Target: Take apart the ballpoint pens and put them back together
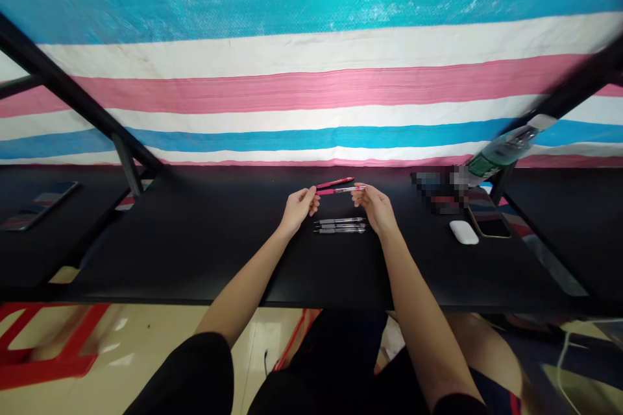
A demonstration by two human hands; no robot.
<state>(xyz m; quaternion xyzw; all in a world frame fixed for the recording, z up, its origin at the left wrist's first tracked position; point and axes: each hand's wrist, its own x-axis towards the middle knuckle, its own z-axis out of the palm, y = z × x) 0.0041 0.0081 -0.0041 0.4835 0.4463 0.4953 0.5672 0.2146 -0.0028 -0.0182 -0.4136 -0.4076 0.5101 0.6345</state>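
Between my two hands a pink pen (338, 190) with a clear barrel is held level above the black table. My left hand (298, 209) pinches its pink end, and my right hand (378, 207) grips the clear end. Just behind it a red pen (335, 182) lies on the table. Nearer to me several clear pens with grey grips (339, 226) lie side by side in a row, their right ends close to my right hand.
Right of my hands are a white earbud case (464, 232), a phone (489, 215) and a tilted water bottle (506, 152). Another phone (41, 205) lies at far left. Black metal posts (80, 91) rise on both sides, before a striped sheet (311, 94).
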